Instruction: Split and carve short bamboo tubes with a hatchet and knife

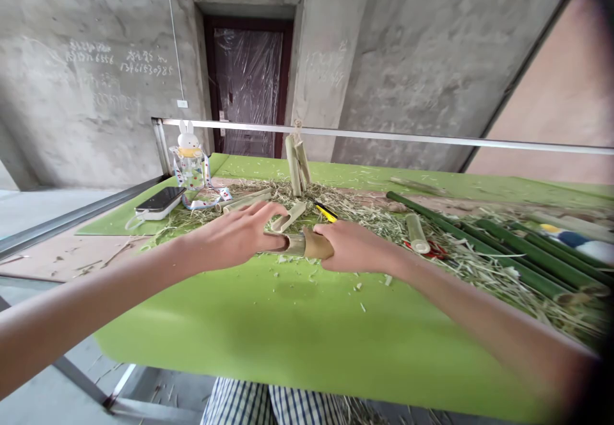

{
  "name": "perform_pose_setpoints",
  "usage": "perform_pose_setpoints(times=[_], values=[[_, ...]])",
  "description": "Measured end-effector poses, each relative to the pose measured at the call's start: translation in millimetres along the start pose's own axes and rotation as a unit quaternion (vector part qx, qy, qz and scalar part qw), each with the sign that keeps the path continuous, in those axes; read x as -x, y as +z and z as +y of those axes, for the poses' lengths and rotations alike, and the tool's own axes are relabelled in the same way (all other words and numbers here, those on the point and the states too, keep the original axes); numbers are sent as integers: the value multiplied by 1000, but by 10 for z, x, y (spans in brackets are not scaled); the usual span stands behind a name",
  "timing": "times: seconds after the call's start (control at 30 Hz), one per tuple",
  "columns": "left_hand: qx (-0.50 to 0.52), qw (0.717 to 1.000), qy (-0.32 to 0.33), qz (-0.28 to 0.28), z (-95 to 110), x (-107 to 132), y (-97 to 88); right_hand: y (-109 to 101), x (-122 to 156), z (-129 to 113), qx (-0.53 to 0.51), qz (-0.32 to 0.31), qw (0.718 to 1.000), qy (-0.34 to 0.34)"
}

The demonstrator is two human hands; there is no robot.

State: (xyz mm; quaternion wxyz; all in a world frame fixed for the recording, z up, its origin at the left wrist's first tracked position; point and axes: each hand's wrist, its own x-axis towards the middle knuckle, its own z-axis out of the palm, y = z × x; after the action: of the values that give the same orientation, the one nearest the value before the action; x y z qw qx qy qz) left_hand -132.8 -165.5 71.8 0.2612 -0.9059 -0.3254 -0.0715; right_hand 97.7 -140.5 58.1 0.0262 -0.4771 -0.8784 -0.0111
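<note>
Between my hands, low over the green mat, lies a short hollow bamboo piece (296, 245) with its cut opening facing up. My left hand (242, 236) grips its left end, thumb along the near side and fingers arched over the far side. A tan sheet (317, 245), perhaps sandpaper, is wrapped round the right end, and my right hand (352, 246) is closed on it. Just beyond is another cut bamboo piece (289, 216). A yellow and black utility knife (326, 211) rests by my right fingers.
Bamboo shavings (364, 211) cover the mat's middle. Upright bamboo pieces (295, 166) stand behind. Green bamboo poles (522, 252) and a short bamboo tube (417, 233) lie right, near red-handled scissors (436, 250). Left are a phone (160, 200) and a rabbit-topped bottle (190, 160).
</note>
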Motion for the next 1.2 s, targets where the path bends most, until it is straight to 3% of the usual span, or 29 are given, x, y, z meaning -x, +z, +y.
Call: perform_pose_setpoints(times=[0.17,0.3,0.37,0.53,0.63,0.73,0.8,0.9,1.0,1.1,1.13,1.2], values=[[55,998,-22,21,71,-82,29,-35,76,-120,34,-16,999,-18],[68,997,-28,35,40,-43,61,-42,93,-91,63,12,998,-4],[81,994,-58,44,-26,3,71,-33,90,-26,61,16,998,15],[61,973,-213,70,-363,113,118,24,73,141,65,21,997,41],[45,974,-217,35,-565,166,177,62,56,179,72,28,996,51],[47,971,-236,10,-553,172,212,81,27,174,57,23,996,59],[19,975,-220,24,-406,139,220,75,1,160,20,12,997,72],[-22,993,-107,43,-125,62,242,35,-25,136,-152,-71,983,80],[-46,997,-21,50,6,-5,269,-9,-2,103,-365,-207,906,58],[-49,998,-9,34,-33,-48,255,-15,59,38,-456,-284,843,26],[-46,998,-16,28,-51,-59,241,-9,76,10,-456,-294,840,16],[-43,998,-44,18,-58,-81,215,12,92,-46,-391,-271,880,24]])
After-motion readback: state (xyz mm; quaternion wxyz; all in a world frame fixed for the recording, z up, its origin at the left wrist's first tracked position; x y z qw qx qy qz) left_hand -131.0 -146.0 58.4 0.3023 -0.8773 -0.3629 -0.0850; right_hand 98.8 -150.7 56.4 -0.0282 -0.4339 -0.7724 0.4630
